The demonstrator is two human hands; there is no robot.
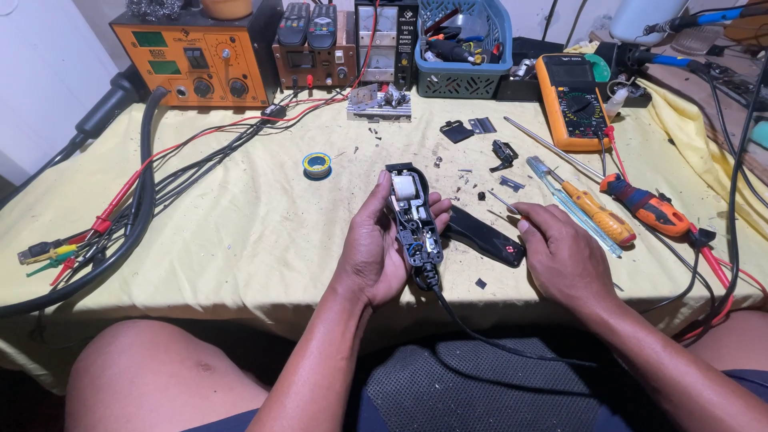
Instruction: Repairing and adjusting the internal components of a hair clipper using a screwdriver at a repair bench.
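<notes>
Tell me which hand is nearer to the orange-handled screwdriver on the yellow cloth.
Right. The right hand lies just left of the orange-handled screwdriver, fingertips close to it. The left hand is farther left, holding the opened clipper body.

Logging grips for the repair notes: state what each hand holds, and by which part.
The left hand cradles the opened hair clipper around its lower body. The right hand pinches a thin metal tool at its near end.
</notes>
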